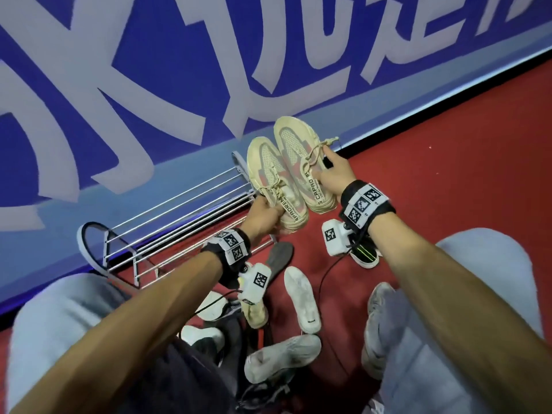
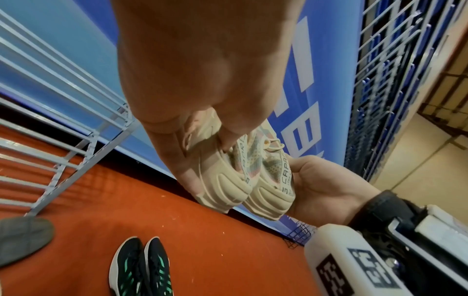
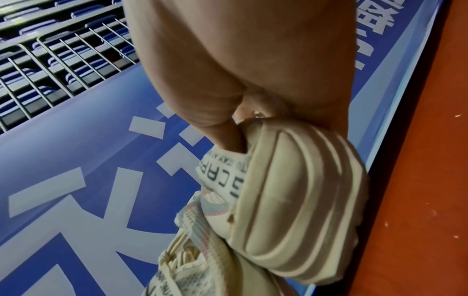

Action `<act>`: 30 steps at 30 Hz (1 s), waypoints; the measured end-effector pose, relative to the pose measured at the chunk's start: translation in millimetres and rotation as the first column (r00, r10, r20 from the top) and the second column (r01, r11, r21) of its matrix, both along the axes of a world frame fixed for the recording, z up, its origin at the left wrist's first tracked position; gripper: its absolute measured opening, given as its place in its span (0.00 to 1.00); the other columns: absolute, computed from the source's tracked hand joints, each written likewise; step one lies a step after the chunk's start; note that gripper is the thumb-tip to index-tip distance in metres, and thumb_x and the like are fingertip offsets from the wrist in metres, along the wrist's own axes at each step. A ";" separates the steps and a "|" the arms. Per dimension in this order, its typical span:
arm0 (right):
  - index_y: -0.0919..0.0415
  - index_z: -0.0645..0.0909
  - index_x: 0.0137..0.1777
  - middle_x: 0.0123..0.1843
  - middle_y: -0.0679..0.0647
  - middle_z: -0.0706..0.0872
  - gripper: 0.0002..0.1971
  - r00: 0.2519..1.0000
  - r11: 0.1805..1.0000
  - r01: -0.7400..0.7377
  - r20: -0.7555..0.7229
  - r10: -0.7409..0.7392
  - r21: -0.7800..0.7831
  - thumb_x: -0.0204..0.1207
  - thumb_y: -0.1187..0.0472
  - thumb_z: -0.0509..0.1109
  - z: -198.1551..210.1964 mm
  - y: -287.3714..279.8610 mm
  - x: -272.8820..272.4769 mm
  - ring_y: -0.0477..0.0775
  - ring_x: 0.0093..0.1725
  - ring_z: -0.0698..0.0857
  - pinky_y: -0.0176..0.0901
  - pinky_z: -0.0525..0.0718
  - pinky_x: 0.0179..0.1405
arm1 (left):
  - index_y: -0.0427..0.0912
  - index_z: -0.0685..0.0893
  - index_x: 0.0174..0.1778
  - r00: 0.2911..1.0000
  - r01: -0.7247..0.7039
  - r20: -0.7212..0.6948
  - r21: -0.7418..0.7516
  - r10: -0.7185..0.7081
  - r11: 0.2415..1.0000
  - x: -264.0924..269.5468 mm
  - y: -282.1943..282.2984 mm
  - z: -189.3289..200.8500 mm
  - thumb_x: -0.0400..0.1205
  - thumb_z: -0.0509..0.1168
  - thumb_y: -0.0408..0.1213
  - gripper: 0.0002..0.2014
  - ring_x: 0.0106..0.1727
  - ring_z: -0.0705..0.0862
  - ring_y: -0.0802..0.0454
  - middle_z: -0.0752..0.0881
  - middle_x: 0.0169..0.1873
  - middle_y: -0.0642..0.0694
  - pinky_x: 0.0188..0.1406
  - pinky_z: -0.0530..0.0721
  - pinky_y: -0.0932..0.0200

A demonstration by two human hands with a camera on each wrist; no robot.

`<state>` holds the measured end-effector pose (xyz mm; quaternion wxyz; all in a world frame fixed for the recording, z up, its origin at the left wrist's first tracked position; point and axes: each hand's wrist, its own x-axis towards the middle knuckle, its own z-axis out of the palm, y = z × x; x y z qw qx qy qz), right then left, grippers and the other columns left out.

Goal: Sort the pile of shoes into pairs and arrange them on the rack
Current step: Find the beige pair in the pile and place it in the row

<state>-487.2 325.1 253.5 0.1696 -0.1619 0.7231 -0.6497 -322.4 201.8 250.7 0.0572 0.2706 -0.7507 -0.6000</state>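
Each grip holds one cream sneaker: left hand (image 1: pixel 263 216) and right hand (image 1: pixel 334 174), arms outstretched.

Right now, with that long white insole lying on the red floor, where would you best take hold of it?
The white insole lies flat and apart from the shoes around it. I would probably come from above and pinch its long edges at the narrow middle; the thin, flat shape offers no other handle.

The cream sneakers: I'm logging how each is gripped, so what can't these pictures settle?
- Head view: left hand hides the left cream sneaker's heel.
- Right wrist view: right hand's fingertips vanish inside the right cream sneaker.
- Rack's lower shelves: cut off behind the arm.
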 end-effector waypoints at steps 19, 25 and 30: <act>0.33 0.67 0.80 0.75 0.46 0.78 0.32 0.987 0.829 0.139 -0.142 -0.072 0.541 0.78 0.52 0.72 -66.2 135.6 -22.2 0.46 0.45 0.84 0.43 0.85 0.47 | 0.36 0.76 0.65 0.972 0.044 0.153 0.631 -0.179 0.775 -80.1 126.3 -157.8 0.82 0.61 0.18 0.17 0.33 0.93 0.44 0.93 0.39 0.39 0.36 0.93 0.39; 0.36 0.68 0.81 0.66 0.53 0.85 0.32 0.976 0.752 0.025 0.148 -0.162 0.659 0.79 0.57 0.74 -206.2 201.9 -42.2 0.51 0.48 0.86 0.36 0.83 0.44 | 0.38 0.82 0.61 0.834 0.034 0.359 0.724 -0.418 0.689 -88.3 183.7 -257.8 0.80 0.65 0.17 0.17 0.49 0.90 0.38 0.90 0.53 0.36 0.36 0.93 0.41; 0.45 0.75 0.72 0.46 0.54 0.88 0.23 0.792 0.820 0.086 0.460 -0.401 0.566 0.81 0.66 0.70 -307.5 256.7 -54.3 0.46 0.32 0.85 0.28 0.82 0.25 | 0.37 0.82 0.63 0.699 0.020 0.469 0.741 -0.539 0.671 -96.9 208.6 -331.0 0.79 0.73 0.22 0.17 0.62 0.87 0.41 0.86 0.62 0.36 0.50 0.93 0.44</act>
